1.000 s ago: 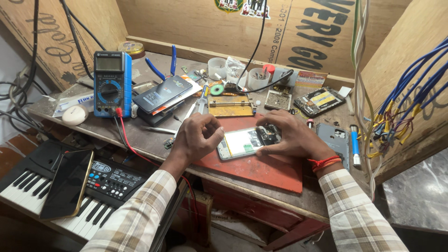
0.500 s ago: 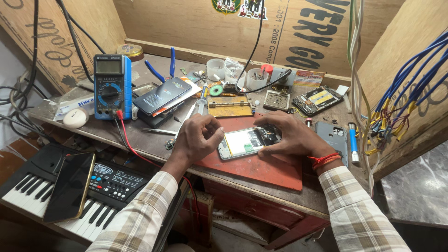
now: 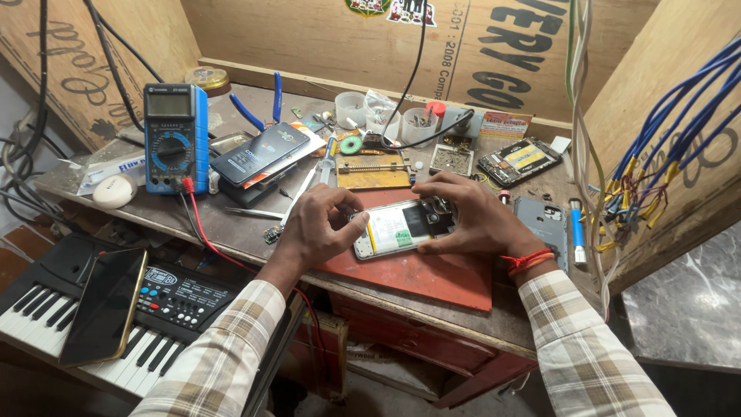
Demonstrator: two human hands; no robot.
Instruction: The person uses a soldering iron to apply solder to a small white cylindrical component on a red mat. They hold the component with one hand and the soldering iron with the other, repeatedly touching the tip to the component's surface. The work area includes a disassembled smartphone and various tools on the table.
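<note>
- Currently, the opened phone (image 3: 401, 228) lies back-up on the red mat (image 3: 432, 274), which rests on the front part of the surface (image 3: 231, 224); its battery and circuit board are exposed.
- Left hand (image 3: 318, 228): fingers curled, fingertips pressed against the left end of the opened phone. Whether it grips that end or only steadies it cannot be told.
- Right hand (image 3: 471, 220): arched over the right end of the opened phone, fingers bearing down on the board area and the far edge. An orange thread band sits on the wrist.
- Both forearms carry checked sleeves.
- Behind the opened phone, touching the far edge of the red mat: a brass-coloured holding jig (image 3: 376, 171).
- Right of the right hand, just beside it: a grey back cover (image 3: 546, 224) and a blue-handled tool (image 3: 577, 232).
- Further back on the right: a second dismantled phone (image 3: 519, 161).
- Left area of the surface: a blue multimeter (image 3: 176, 137) with a red lead, and a dark phone (image 3: 261, 153) lying on a stack.
- Rear of the surface: small white cups (image 3: 386, 123) holding parts, and blue-handled pliers (image 3: 262, 104).
- Below the surface at left: a small keyboard (image 3: 162, 297) with a gold-edged phone (image 3: 106, 305) lying screen-up across its keys.
- Right wall: a bundle of blue wires (image 3: 679, 100).
</note>
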